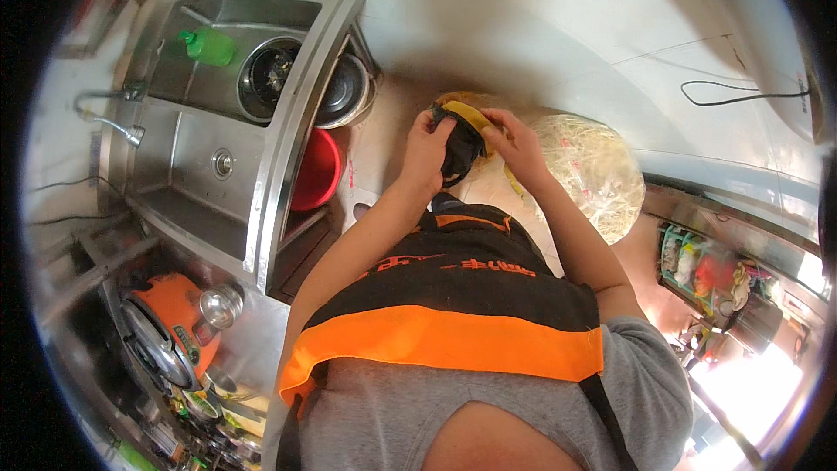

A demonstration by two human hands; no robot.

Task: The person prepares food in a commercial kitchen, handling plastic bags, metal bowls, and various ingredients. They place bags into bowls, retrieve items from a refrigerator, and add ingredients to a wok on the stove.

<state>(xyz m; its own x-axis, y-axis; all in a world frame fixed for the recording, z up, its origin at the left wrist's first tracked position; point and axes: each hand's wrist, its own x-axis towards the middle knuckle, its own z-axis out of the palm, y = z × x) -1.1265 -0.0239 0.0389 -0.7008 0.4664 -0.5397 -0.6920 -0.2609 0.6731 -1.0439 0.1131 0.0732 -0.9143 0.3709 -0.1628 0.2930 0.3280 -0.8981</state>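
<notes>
Both hands are raised in front of my black-and-orange apron [458, 275], on a pouch-like black piece [461, 150], perhaps fabric or thin plastic. A yellow band [465, 112] runs along its upper edge. My left hand [426, 147] pinches the left side of the black piece near the band. On the other side, my right hand [516, 144] has the band's right end between thumb and fingers. A yellow strip [514, 180] hangs below my right hand. Something yellow-brown shows behind the piece, too covered to identify.
Left stands a two-basin steel sink [176, 144] holding a green pump bottle [212, 46] and a dark pot [269, 75]. Beside it are a lidded bucket [343, 91] and a red bucket [318, 170]. A clear bag of pale strands [588, 176] lies right. An orange cooker [173, 324] is lower left.
</notes>
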